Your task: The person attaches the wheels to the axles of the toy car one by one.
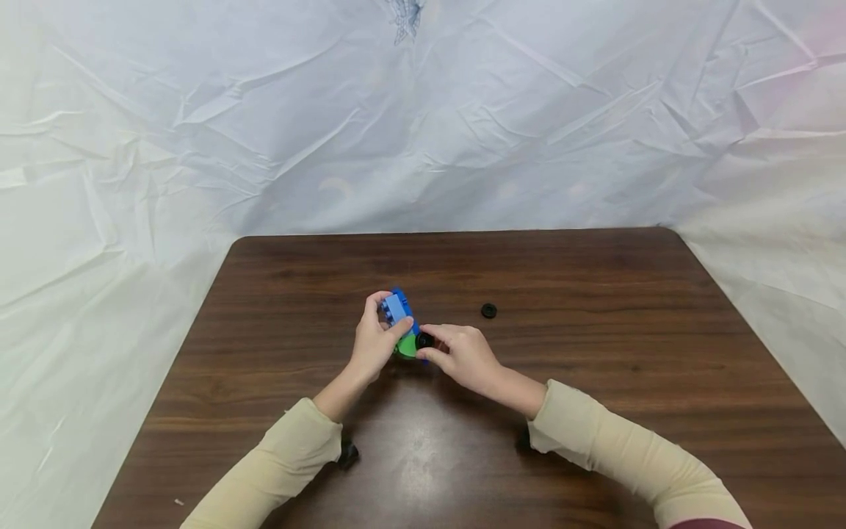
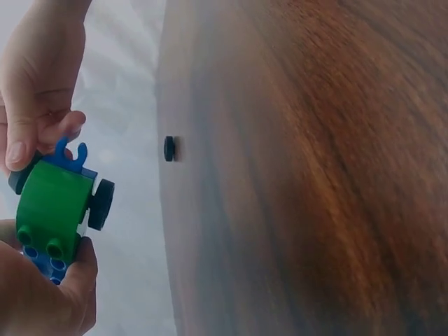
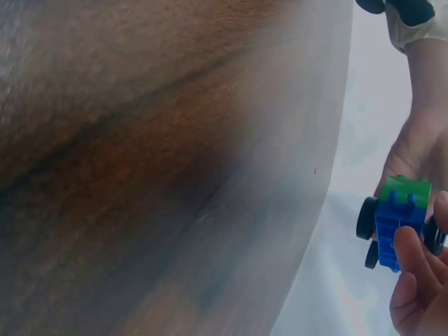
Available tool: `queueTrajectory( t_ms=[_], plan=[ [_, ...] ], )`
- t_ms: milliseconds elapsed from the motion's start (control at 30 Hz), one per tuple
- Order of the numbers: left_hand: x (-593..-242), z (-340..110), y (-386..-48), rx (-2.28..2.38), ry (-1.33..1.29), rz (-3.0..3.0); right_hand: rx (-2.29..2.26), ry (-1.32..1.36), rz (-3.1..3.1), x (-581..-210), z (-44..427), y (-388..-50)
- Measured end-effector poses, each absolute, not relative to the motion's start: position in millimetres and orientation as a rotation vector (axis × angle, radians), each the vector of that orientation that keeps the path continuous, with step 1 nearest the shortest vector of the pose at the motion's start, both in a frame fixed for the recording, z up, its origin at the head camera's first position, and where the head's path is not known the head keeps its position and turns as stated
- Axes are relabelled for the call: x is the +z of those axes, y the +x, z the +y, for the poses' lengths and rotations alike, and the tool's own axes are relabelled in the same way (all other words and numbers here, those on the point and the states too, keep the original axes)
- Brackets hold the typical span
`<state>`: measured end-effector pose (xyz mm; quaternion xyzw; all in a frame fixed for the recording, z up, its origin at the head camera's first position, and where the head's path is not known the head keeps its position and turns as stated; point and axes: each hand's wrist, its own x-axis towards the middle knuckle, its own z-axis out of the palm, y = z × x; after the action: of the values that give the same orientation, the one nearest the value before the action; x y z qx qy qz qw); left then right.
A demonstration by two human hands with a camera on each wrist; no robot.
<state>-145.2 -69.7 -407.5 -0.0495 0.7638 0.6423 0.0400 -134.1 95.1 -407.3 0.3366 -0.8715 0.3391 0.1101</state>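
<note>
A toy car of blue and green building bricks (image 1: 396, 308) is held above the table in my left hand (image 1: 374, 344), thumb on one side and fingers on the other. My right hand (image 1: 466, 358) pinches a black wheel (image 1: 424, 340) against the car's side at the green end. In the left wrist view the green brick (image 2: 56, 203) has a black wheel (image 2: 101, 204) on its far side and a blue hook (image 2: 68, 155) at its end. Two black wheels line one side of the blue base (image 3: 389, 234) in the right wrist view.
A loose black wheel (image 1: 489, 311) lies on the dark wooden table (image 1: 595, 294), beyond my right hand. Behind the table hangs a creased white sheet (image 1: 410, 147). A small white scrap (image 1: 178, 502) lies near the front left.
</note>
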Motion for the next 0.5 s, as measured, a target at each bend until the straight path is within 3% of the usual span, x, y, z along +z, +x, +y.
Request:
queueTrajectory(
  t_ms=[500],
  plan=[
    [-400.9,-67.3,-141.9,2.073,-0.161,2.380,0.986,1.035,-2.439,-407.2,90.9,-132.7]
  ],
)
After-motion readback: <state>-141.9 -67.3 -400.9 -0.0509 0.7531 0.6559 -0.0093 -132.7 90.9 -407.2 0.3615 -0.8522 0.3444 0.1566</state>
